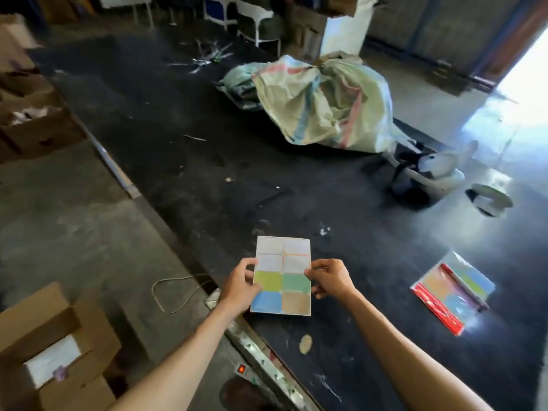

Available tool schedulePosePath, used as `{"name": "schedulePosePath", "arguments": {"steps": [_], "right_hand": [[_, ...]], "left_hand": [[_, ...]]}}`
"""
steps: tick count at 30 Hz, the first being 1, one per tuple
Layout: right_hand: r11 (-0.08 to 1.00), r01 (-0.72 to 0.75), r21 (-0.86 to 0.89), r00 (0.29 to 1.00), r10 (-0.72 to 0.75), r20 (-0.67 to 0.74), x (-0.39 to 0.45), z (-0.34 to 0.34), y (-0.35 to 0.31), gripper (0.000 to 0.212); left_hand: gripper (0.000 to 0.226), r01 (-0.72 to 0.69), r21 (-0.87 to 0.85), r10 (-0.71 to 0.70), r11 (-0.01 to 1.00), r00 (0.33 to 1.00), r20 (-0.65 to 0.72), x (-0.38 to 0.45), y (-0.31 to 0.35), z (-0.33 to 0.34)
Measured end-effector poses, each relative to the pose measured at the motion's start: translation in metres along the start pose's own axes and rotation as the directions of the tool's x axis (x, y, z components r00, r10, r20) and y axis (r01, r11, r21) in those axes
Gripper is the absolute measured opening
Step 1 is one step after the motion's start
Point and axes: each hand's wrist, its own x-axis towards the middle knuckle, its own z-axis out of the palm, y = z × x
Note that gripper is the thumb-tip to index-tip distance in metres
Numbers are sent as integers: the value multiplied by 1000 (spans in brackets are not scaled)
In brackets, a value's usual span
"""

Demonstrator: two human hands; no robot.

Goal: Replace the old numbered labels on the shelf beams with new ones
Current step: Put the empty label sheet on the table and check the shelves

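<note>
I hold a sheet of coloured labels (282, 277) over the near edge of a long black table (207, 161). Its upper labels look pale or peeled; green, blue and tan ones fill the lower half. My left hand (240, 287) pinches the sheet's left edge. My right hand (328, 278) pinches the right edge at the green label. A plastic packet of more coloured label sheets (452, 289) with a red strip lies on the table to the right. No shelf beam or numbered label shows.
A large tied woven sack (326, 102) lies further along the table, with a white and black device (430, 173) and a round white object (490, 198) to its right. Cardboard boxes (56, 345) stand on the concrete floor at left. A power strip (267, 372) runs along the table's edge.
</note>
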Motion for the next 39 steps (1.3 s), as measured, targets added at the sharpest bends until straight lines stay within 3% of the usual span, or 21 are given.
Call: {"name": "schedulePosePath", "arguments": {"steps": [9, 17, 21, 24, 28, 33, 39], "right_hand": [[982, -171, 75, 957, 183, -225, -2, -26, 62, 16], [983, -166, 75, 950, 180, -256, 3, -24, 87, 62], [991, -135, 21, 966, 137, -219, 5, -22, 91, 49], [994, -108, -15, 974, 103, -201, 5, -24, 90, 44], [989, -22, -149, 980, -8, -199, 9, -23, 73, 52], [953, 201, -228, 963, -235, -134, 22, -6, 13, 50], [852, 466, -241, 884, -461, 79, 33, 56, -88, 45]], "left_hand": [[60, -93, 256, 13, 962, 955, 296, 21, 9, 71], [80, -188, 517, -66, 835, 899, 432, 34, -5, 99], [81, -230, 583, -62, 779, 897, 437, 36, -13, 104], [82, -229, 563, -52, 794, 897, 438, 37, -12, 100], [75, -184, 458, 12, 870, 935, 353, 38, -10, 82], [65, -130, 465, 77, 876, 988, 132, 41, -11, 22], [60, 65, 461, 34, 885, 978, -204, 24, -28, -86]]}}
